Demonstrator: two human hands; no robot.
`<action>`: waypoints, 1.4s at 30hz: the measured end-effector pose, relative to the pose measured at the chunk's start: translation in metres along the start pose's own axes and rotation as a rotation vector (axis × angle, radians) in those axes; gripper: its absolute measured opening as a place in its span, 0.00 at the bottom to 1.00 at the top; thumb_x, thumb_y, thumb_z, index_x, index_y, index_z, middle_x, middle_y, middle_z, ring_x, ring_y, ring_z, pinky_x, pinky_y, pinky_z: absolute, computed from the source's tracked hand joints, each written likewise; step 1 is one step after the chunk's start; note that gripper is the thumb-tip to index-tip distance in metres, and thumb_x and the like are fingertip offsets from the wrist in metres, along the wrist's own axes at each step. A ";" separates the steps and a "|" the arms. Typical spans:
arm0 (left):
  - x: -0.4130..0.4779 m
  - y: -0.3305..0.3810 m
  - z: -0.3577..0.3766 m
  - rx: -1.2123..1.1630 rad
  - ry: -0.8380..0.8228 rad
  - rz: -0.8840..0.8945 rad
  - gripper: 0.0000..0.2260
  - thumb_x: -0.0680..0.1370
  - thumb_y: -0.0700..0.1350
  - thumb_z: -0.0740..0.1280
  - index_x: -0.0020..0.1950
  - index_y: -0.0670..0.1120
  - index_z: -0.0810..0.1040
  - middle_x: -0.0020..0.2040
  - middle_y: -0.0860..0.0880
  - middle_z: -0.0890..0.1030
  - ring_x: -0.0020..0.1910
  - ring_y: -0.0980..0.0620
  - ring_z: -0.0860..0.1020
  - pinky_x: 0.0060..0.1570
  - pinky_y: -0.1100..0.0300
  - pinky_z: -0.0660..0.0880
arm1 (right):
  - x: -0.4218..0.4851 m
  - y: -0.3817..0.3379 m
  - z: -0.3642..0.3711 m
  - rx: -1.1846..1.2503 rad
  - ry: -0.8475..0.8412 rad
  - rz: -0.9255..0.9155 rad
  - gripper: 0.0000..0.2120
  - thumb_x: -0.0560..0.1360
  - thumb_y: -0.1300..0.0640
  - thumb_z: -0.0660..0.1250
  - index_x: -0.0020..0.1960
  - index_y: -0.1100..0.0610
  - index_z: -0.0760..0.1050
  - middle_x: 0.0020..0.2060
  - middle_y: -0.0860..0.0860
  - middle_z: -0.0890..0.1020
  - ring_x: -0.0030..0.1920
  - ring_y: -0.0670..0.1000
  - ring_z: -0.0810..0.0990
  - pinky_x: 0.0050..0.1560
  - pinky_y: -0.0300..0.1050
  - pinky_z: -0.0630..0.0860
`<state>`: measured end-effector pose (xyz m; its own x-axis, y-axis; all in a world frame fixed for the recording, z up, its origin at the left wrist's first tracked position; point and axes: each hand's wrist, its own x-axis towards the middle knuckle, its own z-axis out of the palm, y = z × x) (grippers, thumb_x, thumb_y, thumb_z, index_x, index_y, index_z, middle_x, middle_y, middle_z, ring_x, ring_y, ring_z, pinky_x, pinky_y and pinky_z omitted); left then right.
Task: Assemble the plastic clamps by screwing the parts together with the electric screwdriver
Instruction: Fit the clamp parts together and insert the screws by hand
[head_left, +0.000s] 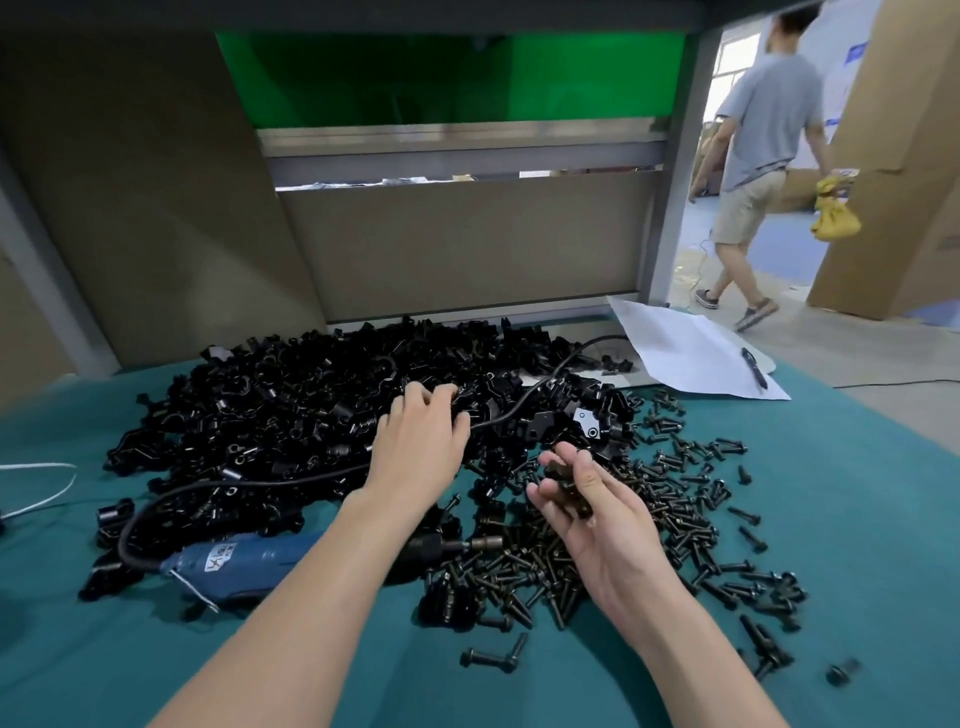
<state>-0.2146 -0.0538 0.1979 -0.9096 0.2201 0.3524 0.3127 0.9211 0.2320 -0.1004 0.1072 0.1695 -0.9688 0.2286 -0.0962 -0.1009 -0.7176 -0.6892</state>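
Observation:
A big heap of black plastic clamp parts (311, 415) covers the middle of the teal mat. My left hand (415, 447) reaches palm down into the heap, its fingertips curled among the parts; what they grip is hidden. My right hand (587, 514) is turned palm up and holds several dark screws in its cupped fingers. Loose black screws (691, 514) are spread across the mat to the right. The blue electric screwdriver (249, 564) lies on its side under my left forearm, its bit (480, 544) pointing right.
The screwdriver's black cable (208, 486) loops over the heap toward the back. A white paper sheet (691, 348) with a pen (754, 368) lies at the back right. A white cord (47, 486) sits at the left edge. A person (758, 156) walks past beyond the bench.

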 end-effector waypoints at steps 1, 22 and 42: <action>0.006 0.001 0.001 0.028 -0.040 0.015 0.19 0.86 0.53 0.56 0.76 0.50 0.67 0.67 0.45 0.71 0.65 0.45 0.72 0.63 0.50 0.69 | 0.001 -0.001 0.000 -0.002 -0.002 0.002 0.15 0.74 0.55 0.70 0.55 0.63 0.84 0.56 0.62 0.86 0.38 0.50 0.85 0.49 0.50 0.86; -0.044 -0.027 -0.027 -0.662 0.375 -0.168 0.04 0.84 0.46 0.64 0.57 0.53 0.75 0.57 0.56 0.75 0.49 0.68 0.75 0.44 0.76 0.69 | -0.004 -0.002 0.002 -0.060 -0.036 0.018 0.20 0.74 0.55 0.71 0.63 0.63 0.79 0.53 0.62 0.86 0.46 0.57 0.87 0.46 0.49 0.86; 0.038 -0.066 -0.023 0.138 -0.173 -0.257 0.27 0.85 0.55 0.57 0.82 0.50 0.55 0.81 0.39 0.54 0.79 0.36 0.54 0.76 0.42 0.55 | 0.005 -0.005 -0.007 0.032 -0.009 0.023 0.16 0.74 0.54 0.73 0.60 0.58 0.83 0.52 0.61 0.86 0.47 0.57 0.87 0.45 0.48 0.86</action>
<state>-0.2634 -0.1136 0.2165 -0.9906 0.0150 0.1360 0.0374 0.9858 0.1639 -0.1029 0.1163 0.1674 -0.9730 0.2056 -0.1052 -0.0853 -0.7432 -0.6636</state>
